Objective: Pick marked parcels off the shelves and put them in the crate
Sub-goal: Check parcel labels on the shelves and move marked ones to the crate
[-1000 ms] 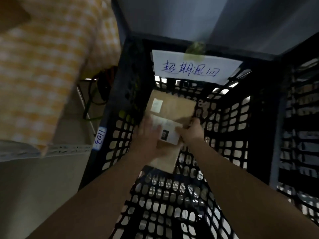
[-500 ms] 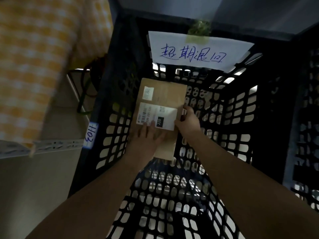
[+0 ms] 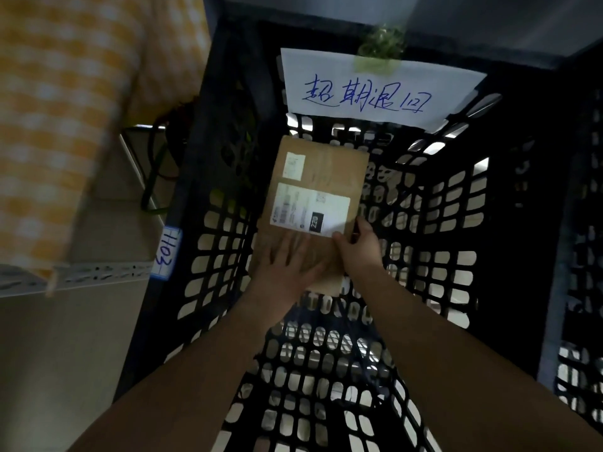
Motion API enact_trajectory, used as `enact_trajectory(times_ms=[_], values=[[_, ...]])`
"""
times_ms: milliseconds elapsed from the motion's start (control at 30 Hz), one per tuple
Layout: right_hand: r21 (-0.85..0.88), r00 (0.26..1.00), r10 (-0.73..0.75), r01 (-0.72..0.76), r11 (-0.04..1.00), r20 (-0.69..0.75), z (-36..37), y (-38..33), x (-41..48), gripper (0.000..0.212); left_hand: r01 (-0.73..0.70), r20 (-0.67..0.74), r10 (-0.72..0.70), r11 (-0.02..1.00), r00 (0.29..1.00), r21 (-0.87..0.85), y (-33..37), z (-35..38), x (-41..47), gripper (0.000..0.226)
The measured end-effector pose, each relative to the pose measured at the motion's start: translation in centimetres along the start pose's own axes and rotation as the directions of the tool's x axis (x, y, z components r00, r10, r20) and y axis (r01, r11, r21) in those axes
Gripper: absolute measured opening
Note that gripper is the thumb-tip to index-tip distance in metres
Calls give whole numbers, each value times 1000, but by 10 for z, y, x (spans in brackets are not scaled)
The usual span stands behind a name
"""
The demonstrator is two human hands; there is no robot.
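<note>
The placing step looks nearly done: the brown cardboard parcel (image 3: 323, 171) sits low along the black lattice crate's (image 3: 440, 256) left wall, left hand (image 3: 287, 265) pressing flat, right hand (image 3: 359, 246) pinching its right edge, so next both should release and lift clear.

The scene is dimly lit. At the left a white perforated shelf rail (image 3: 98, 272) is seen, to which a handwritten number label (image 3: 168, 254) is fixed. Blurred yellow-and-white checked fabric (image 3: 65, 125) is seen above the rail, dark cables (image 3: 148, 171) are seen beside it, and a plain grey surface (image 3: 326, 14) is seen at the top.
</note>
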State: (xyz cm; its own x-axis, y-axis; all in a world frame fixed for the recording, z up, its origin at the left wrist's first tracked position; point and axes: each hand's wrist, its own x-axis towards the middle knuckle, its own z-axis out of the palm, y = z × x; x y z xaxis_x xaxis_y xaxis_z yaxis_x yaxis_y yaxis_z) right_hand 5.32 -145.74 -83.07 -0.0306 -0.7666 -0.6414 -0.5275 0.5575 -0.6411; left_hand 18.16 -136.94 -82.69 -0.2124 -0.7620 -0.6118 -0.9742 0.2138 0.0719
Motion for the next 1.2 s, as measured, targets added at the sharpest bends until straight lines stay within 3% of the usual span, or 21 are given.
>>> enact_trajectory(times_ms=[200,333,400,500,567,667,767,1033,1200], values=[[-21,997,-81,81,997,2,1,-7,3,68,67,-7,-67,997,998,-43,-17,0,-2,84],[-247,987,-136,154,957,91,2,2,1,70,120,-35,-123,990,992,-75,-15,4,-7,84],[-445,984,-119,166,880,133,-2,-3,2,72,115,-58,-119,991,991,-71,-14,-2,-8,77],[-695,976,-129,217,685,177,-15,-20,-7,68,136,-79,-145,985,986,-110,-16,-17,-10,66],[-789,961,-184,276,549,208,-28,-33,-21,60,141,-124,-158,980,980,-138,-17,-33,-17,68],[-868,930,-266,340,363,253,-50,-58,-53,52,133,-152,-155,980,976,-145,-13,-70,-42,52],[-878,887,-356,398,266,294,-76,-91,-99,49,140,-212,-165,982,963,-129,-10,-119,-84,44],[-835,731,-558,537,116,393,-147,-173,-256,45,246,-380,-280,960,882,-136,11,-236,-247,50],[-774,509,-721,630,-59,470,-192,-211,-360,40,353,-555,-346,931,756,-99,55,-282,-359,47]])
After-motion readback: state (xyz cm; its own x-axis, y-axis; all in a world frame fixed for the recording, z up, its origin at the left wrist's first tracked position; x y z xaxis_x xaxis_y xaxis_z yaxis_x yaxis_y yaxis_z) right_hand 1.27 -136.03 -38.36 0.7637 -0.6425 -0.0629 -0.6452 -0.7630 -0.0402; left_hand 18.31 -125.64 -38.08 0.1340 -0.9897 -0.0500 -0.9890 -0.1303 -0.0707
